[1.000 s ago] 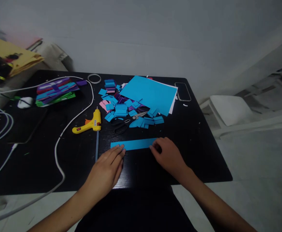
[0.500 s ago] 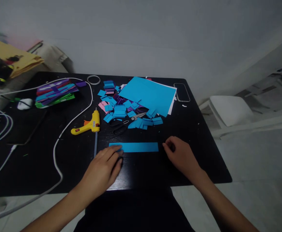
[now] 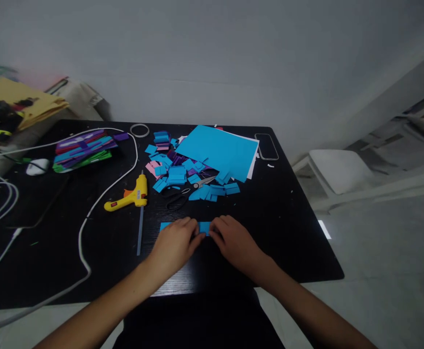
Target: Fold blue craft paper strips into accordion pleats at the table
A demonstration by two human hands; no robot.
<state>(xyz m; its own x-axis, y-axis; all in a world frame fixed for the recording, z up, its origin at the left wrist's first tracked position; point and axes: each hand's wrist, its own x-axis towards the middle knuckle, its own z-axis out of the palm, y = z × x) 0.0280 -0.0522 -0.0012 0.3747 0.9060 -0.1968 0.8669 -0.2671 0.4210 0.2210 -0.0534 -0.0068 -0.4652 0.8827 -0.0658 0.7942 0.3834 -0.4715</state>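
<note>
Strip of blue paper (image 3: 204,227) lies on black desk (image 3: 288,218) for backing; left hand (image 3: 175,245) and right hand (image 3: 234,242), fingers together, pinch its middle.

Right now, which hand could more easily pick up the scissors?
Probably the left hand: the scissors lie just beyond it, handles on its side. The right hand is farther. Both hold the blue strip.
</note>
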